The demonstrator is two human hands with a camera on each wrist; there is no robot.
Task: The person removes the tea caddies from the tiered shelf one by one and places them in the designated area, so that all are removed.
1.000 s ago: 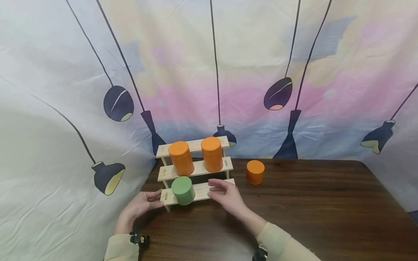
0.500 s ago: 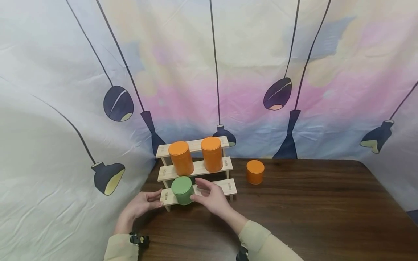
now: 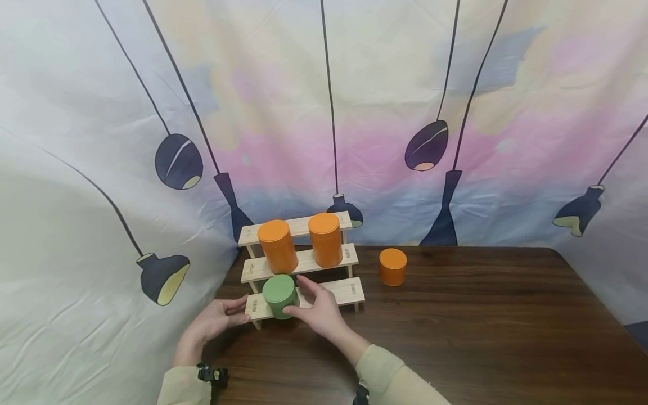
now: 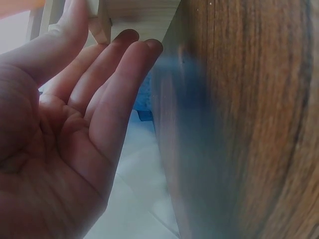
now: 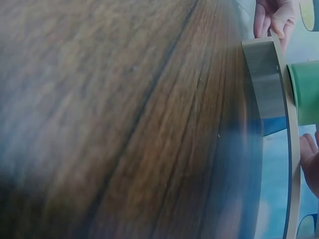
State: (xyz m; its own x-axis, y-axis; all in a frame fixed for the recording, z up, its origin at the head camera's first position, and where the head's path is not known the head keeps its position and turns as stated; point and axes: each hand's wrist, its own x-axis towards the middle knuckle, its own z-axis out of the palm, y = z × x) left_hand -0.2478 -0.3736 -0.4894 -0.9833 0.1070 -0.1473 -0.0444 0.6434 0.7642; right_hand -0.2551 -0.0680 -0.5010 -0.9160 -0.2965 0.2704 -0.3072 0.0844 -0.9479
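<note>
A three-step wooden display shelf [image 3: 324, 259] stands on the table. On its lowest step sits a short green tin [image 3: 280, 293], upright, its lid facing up. My right hand [image 3: 324, 312] holds this tin from the right, thumb across its front and forefinger behind; the other fingertips are hidden in the head view. At the left end of the same step, my left hand [image 3: 215, 322] pinches the board between thumb and fingers. The left wrist view shows the fingers [image 4: 117, 74] beside a shelf leg. Two tall orange tins [image 3: 278, 247] stand upright on the middle step.
A short orange tin [image 3: 392, 267] stands on the dark wooden table [image 3: 481, 326], right of the shelf. Behind the table hangs a cloth backdrop [image 3: 385, 112] printed with lamps, which continues along the left side.
My right hand has moved left along the lowest step to the green tin, and its thumb now lies across the tin's front. My left hand stays at the shelf's end.
</note>
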